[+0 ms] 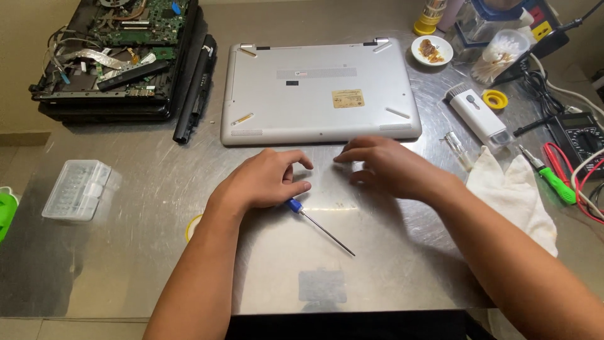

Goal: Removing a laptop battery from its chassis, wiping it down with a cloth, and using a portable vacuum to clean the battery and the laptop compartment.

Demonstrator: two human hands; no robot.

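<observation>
Head view: both hands, left hand [264, 179] and right hand [384, 167], hover loose-fingered, gripping nothing, near the blue screwdriver [318, 225] and silver laptop [318, 91]; pinch small parts gently, judging by that.

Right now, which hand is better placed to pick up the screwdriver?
Left. The left hand rests right over the blue handle of the screwdriver, apparently touching it. The right hand lies farther off, near the laptop.

A scratched, brushed-metal tabletop [145, 208] fills the space, catching soft glare from overhead light near its middle. Beyond its far edge rises a plain beige wall [308, 3], and past the near edge and the left corner shows pale tiled floor [19, 327].
</observation>
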